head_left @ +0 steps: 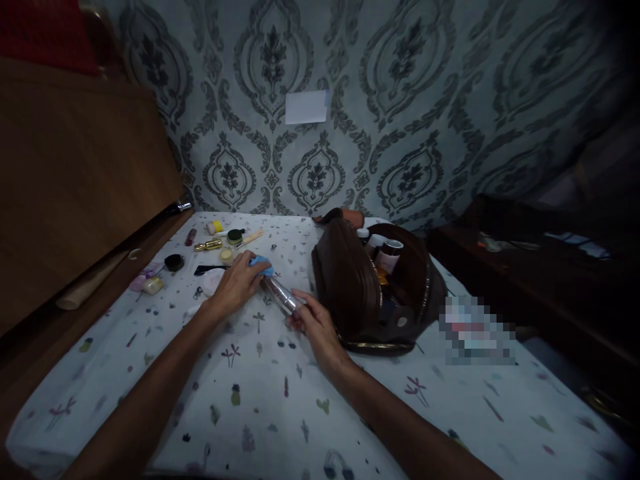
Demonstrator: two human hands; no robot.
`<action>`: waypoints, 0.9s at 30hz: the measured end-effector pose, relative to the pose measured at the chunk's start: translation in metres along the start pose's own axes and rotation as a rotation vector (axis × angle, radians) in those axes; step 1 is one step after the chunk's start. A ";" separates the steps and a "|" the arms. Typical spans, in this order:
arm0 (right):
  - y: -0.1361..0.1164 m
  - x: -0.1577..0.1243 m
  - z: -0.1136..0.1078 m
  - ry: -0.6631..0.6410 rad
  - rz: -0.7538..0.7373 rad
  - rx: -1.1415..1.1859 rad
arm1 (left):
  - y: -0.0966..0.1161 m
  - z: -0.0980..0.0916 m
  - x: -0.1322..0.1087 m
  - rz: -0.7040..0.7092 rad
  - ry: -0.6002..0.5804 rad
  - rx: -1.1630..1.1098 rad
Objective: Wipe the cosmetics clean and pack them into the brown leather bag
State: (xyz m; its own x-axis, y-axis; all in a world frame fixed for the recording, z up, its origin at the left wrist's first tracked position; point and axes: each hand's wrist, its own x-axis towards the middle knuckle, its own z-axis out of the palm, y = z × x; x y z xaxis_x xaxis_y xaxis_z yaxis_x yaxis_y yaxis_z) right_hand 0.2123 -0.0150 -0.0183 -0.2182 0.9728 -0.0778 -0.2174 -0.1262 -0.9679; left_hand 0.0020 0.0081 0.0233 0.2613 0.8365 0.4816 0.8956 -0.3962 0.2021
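My left hand (pixel 241 283) is closed on a small blue cloth (pixel 263 267), pressed against the far end of a shiny silver tube-shaped container (pixel 281 295). The near end of that container lies in the closed fingers of my right hand (pixel 318 328). Both hands are low over the patterned white cover (pixel 260 400). Right of them stands a brown bag (pixel 345 280), unzipped, with several bottles (pixel 390 255) inside. Close to my left hand lie a round white case (pixel 213 281) and a black-handled item (pixel 208 270).
Small cosmetics are spread at the left: a gold tube (pixel 208 246), a dark round pot (pixel 175 262) and a yellow-and-cream item (pixel 215 227). A wooden panel (pixel 80 187) borders the left side. Behind is a patterned wall (pixel 320 60); a blurred packet (pixel 477 333) lies at the right.
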 end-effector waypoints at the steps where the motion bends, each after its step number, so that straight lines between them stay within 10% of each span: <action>1: 0.001 0.001 0.001 0.001 0.022 0.057 | 0.004 0.000 0.000 0.016 -0.015 -0.010; 10: 0.002 -0.001 0.001 -0.047 0.182 0.354 | 0.039 -0.012 0.000 0.198 -0.257 -0.260; 27: -0.003 -0.004 0.005 -0.006 0.194 0.264 | 0.018 0.000 -0.002 -0.067 -0.267 -0.142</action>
State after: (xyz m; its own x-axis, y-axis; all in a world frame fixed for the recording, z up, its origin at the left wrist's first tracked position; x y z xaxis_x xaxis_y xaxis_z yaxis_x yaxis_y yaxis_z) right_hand 0.2093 -0.0190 -0.0136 -0.2853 0.9247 -0.2520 -0.4104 -0.3555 -0.8398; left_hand 0.0179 -0.0006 0.0266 0.3060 0.9249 0.2257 0.8596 -0.3703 0.3521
